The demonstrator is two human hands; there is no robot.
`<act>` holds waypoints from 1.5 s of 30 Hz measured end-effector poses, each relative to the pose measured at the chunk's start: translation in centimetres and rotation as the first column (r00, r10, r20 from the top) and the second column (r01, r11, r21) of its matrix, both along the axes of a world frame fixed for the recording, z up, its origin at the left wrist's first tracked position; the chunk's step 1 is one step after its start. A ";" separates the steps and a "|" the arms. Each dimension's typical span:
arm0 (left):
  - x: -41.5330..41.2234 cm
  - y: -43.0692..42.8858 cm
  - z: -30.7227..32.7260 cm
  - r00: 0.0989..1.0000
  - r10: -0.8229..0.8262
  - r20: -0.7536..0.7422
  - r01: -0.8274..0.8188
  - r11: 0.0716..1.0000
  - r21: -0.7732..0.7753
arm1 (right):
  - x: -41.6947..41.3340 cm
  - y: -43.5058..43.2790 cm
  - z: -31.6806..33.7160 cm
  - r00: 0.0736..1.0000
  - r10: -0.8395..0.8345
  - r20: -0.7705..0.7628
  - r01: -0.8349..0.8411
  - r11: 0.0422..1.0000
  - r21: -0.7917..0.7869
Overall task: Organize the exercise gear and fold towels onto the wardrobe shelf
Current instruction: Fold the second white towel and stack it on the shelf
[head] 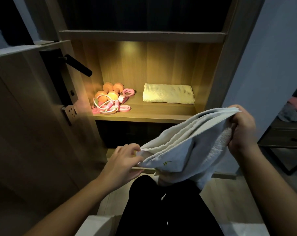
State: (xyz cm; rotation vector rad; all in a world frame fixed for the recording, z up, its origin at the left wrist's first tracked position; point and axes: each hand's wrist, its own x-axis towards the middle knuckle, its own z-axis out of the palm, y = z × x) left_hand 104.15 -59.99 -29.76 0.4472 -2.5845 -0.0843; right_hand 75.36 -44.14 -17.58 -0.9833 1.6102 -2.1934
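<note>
Towel in hand: white terry towel (187, 142), doubled over so several edges lie stacked along the top; a small green mark sits near its lower edge.
Where it is: in the air in front of the wardrobe, lower than the lit shelf (144, 114), slanting from low at my left to high at my right. Its loose part hangs onto my black trousers (170, 210).
Left hand (124, 162): my fingers (134, 149) pinch the towel's lower corner.
Right hand (243, 128): fingers curled tight round the bunched upper end.
Folded towel (168, 93): pale, lying flat on the right half of the shelf, near the back.
Dumbbells (108, 91): orange, grouped at the shelf's left.
Jump rope (107, 106): pink handles, coiled just in front of the dumbbells.
Heart-shaped piece (127, 93): pink, beside the dumbbells; what it is I cannot tell.
In the way: the raised end of the held towel hides the shelf's right front corner.
Door (33, 108): open at the left, its black handle (78, 65) jutting towards the shelf opening.
</note>
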 end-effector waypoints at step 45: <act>-10.6 -15.6 34.6 0.926 0.371 -0.074 -0.378 0.906 -0.188 | -15.4 -14.9 17.6 0.827 -0.265 -0.497 0.367 0.923 0.119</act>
